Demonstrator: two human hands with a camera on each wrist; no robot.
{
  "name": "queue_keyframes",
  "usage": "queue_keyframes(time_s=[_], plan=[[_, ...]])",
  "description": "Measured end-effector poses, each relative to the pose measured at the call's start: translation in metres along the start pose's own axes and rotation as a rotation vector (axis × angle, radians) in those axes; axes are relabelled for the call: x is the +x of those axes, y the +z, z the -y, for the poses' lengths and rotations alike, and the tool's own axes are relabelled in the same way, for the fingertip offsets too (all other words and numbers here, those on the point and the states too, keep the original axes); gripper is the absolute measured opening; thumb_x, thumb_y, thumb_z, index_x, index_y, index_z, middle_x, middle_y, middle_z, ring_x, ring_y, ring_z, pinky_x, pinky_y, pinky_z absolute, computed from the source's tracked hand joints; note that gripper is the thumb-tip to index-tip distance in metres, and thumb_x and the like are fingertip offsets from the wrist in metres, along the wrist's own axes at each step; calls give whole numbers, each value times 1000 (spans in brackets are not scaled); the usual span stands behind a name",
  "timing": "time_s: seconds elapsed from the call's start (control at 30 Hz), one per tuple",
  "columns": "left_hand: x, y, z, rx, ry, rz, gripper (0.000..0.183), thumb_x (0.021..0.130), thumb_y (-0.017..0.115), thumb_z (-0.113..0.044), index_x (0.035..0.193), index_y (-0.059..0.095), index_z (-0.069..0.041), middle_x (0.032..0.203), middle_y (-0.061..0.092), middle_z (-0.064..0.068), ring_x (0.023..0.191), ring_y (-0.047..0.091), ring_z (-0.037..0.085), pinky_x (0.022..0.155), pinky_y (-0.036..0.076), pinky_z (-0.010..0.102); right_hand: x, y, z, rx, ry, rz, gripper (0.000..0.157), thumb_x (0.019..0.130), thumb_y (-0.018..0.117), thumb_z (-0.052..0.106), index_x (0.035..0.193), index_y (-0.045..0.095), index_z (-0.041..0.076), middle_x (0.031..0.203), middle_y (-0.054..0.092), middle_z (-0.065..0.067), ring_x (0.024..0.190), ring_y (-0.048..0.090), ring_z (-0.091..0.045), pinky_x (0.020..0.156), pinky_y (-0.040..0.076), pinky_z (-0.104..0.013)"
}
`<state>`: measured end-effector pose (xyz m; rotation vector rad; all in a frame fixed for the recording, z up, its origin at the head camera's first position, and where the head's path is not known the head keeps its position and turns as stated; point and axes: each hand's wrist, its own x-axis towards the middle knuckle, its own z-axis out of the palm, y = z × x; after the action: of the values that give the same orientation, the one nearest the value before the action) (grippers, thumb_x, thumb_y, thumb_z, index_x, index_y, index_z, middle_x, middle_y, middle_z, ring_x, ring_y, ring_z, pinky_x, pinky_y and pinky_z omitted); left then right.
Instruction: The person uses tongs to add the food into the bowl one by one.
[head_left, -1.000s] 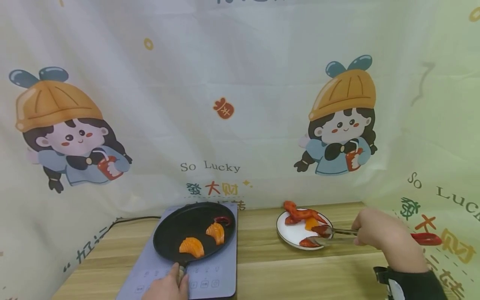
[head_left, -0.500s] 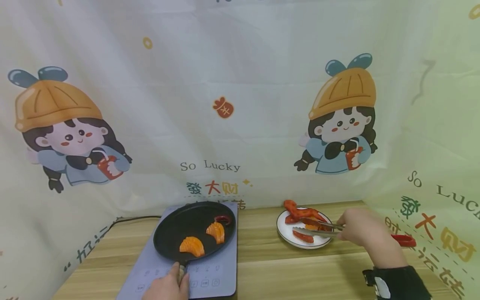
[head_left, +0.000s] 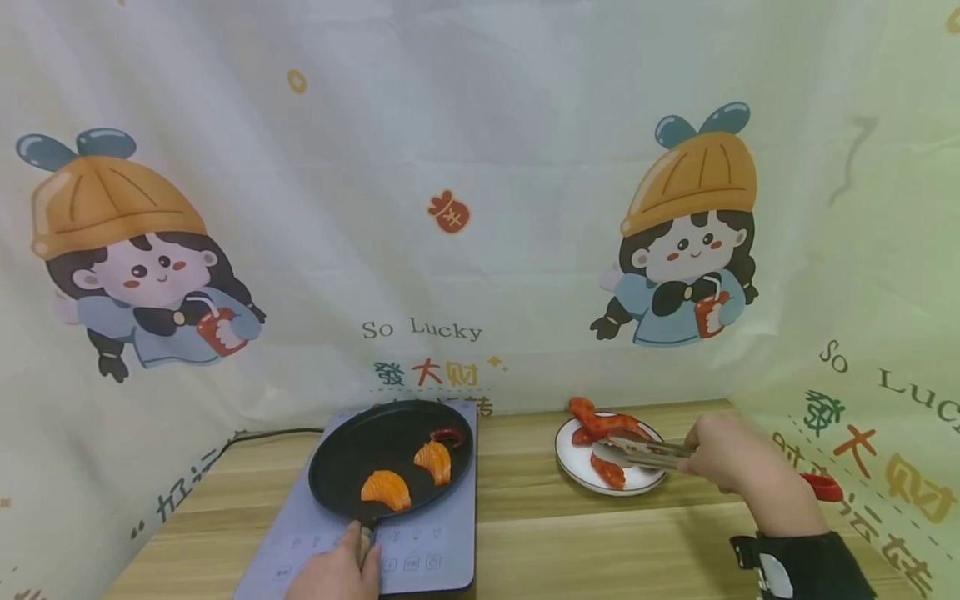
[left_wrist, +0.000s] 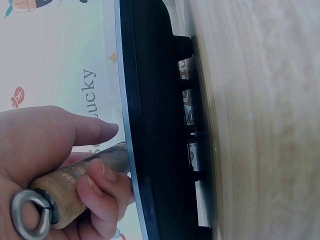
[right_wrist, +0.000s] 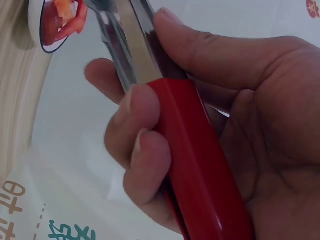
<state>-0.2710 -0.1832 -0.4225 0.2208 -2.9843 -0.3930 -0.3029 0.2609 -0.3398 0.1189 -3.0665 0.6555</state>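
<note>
My left hand (head_left: 336,573) grips the wooden handle (left_wrist: 65,187) of a black frying pan (head_left: 356,454), fingers curled round it near the metal end ring (left_wrist: 31,212). In the pan lie two orange fan-shaped slices (head_left: 386,490) and a dark red curved piece (head_left: 447,436). My right hand (head_left: 738,462) holds metal tongs (head_left: 648,454) by their red handle (right_wrist: 197,150). Their tips reach over a white dark-rimmed plate (head_left: 572,473). On it sit a red chicken wing (head_left: 600,423) and a smaller red piece (head_left: 609,472) by the tips. An orange piece (right_wrist: 65,9) also shows in the right wrist view.
The pan stands on a flat induction cooktop (head_left: 453,533), whose control marks face me. A black cord (head_left: 277,433) runs from it to the left. Wooden tabletop (head_left: 517,533) separates cooktop and plate. A printed cloth (head_left: 525,250) hangs behind and along both sides.
My right hand has moved left, bringing the tongs in over the plate, and their tips have come closer together. The small red piece has turned slightly. My left hand stays on the pan handle.
</note>
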Motion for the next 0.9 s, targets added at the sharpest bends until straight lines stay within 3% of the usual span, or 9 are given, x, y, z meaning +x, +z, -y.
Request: queue_keyframes(time_s=[0.6,0.9], plan=[[2,4,-1,1,-29,-2,60,89,63,-39,130,56,4,92,68,25,76,66,37,72,53,54,-1,2,-2,9,26,57,37,83,75,18,109,68,-7,99,67,-18,38,41,-11,38,39,-23],[3,5,0,3,-25,-9,60,89,62,-39,130,55,5,92,68,25,76,66,36,71,53,54,0,6,-3,43,64,94,25,85,73,17,102,69,-2,84,59,-8,39,42,-11,40,40,-23]])
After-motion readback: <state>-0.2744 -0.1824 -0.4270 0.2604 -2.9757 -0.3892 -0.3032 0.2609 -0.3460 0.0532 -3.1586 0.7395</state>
